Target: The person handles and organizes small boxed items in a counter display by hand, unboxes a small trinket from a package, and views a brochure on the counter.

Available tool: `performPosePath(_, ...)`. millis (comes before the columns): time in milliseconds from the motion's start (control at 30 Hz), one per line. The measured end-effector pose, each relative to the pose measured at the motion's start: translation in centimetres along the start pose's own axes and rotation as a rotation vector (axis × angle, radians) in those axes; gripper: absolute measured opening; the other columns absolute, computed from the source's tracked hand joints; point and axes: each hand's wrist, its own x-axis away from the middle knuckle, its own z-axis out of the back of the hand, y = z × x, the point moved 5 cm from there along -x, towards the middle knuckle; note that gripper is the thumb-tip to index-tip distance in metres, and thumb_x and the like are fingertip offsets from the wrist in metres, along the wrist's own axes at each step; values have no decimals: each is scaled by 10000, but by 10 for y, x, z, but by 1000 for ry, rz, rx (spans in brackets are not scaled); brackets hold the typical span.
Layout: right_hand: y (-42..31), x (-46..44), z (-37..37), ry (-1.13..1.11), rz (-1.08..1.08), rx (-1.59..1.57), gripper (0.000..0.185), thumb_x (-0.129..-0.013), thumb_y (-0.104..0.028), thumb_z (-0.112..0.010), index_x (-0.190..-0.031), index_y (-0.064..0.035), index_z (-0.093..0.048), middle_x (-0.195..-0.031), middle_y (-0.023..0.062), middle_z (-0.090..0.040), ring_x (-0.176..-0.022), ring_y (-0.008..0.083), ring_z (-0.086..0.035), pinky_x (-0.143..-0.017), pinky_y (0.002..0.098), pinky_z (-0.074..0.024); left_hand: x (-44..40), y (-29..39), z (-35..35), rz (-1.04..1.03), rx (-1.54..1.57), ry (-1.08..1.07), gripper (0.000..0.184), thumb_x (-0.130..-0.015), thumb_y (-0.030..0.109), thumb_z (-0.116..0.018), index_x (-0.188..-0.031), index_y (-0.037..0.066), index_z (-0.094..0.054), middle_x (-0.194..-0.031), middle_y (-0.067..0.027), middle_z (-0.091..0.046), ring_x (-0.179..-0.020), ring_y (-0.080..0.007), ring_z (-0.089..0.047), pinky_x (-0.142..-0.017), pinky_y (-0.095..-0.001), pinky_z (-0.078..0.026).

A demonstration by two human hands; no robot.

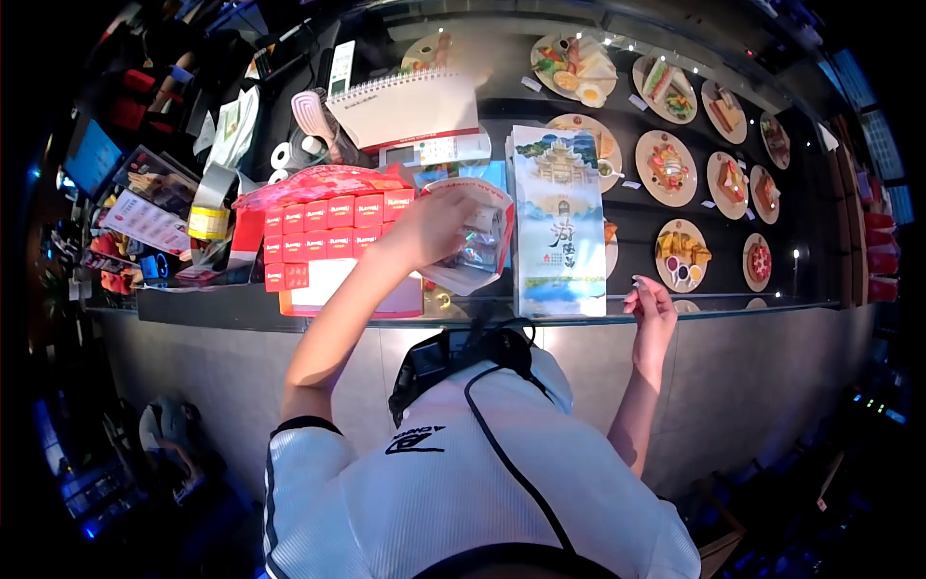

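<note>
My left hand (439, 230) reaches over an open white box with red edges (497, 275), its fingers down inside and mostly hidden. Clear plastic-looking packets (475, 249) lie in the box beside those fingers. To the left, small red boxes with white lettering (328, 227) are stacked in rows. My right hand (652, 307) is held near the counter's front edge with its fingers curled together. A tiny pale thing shows at the fingertips, too small to name. Between the hands lies a tall printed leaflet stack (559, 227) with a gate picture and Chinese characters.
Plates of food (666, 169) are displayed under the glass counter on the right. A spiral desk calendar (405, 111) stands behind the boxes. Farther left are a yellow-labelled tape roll (208, 222), white paper rolls (282, 156) and printed sheets (145, 222). The glass edge (733, 302) runs along the front.
</note>
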Motion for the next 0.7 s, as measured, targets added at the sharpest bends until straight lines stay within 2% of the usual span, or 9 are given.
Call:
performPosePath(100, 2, -2, 7, 30, -1, 12, 144, -899, -88, -534, -991, -5, -607, -734, 36, -584, -629, 96, -512, -608, 206, -411, 14, 16, 19, -90, 155, -276, 313, -719, 188, -689, -984, 32, -626, -993, -124, -621, -966, -300, -590, -781, -377, -475)
performPosePath(200, 8, -6, 8, 33, -39, 28, 147, -903, -95, -529, -994, -12, -609, -736, 35, -585, -630, 96, -514, -612, 206, -412, 22, 13, -1, 16, 273, -586, 276, -702, 202, -700, -914, 33, -647, -879, -122, -641, -851, -299, -620, -713, -390, -477)
performPosePath(233, 8, -7, 6, 26, -42, 34, 149, -904, -101, -527, -995, -16, -610, -735, 34, -585, -630, 95, -514, -613, 205, -411, 20, 12, -5, -73, 237, -492, 189, -726, 206, -667, -835, 52, -663, -762, -122, -641, -751, -307, -627, -677, -406, -476)
performPosePath(333, 6, -9, 0, 21, -36, 22, 152, -903, -105, -530, -997, -17, -611, -736, 35, -587, -632, 93, -514, -615, 203, -410, 15, 9, -28, -134, -30, -574, 129, -741, 193, -621, -774, 78, -669, -716, -121, -633, -727, -314, -624, -658, -403, -475)
performPosePath(433, 6, -12, 0, 35, -36, 29, 151, -905, -107, -531, -997, -18, -611, -737, 37, -589, -639, 95, -517, -624, 206, -414, 13, 15, -22, -140, -10, -415, 109, -731, 173, -589, -717, 96, -665, -681, -117, -623, -706, -318, -619, -638, -414, -473)
performPosePath(633, 7, -14, -3, 31, -39, 43, 151, -910, -104, -527, -995, -10, -611, -743, 37, -589, -645, 96, -524, -633, 206, -428, -1, 6, -24, -14, 28, -340, 104, -741, 186, -603, -691, 102, -639, -654, -120, -601, -700, -327, -605, -614, -452, -458)
performPosePath(700, 8, -13, -4, 22, -40, 43, 152, -913, -94, -521, -1002, -7, -608, -747, 37, -589, -649, 95, -527, -635, 203, -431, -3, 6, -29, -6, 66, -356, 110, -748, 188, -611, -706, 88, -627, -696, -123, -600, -714, -326, -601, -620, -451, -458)
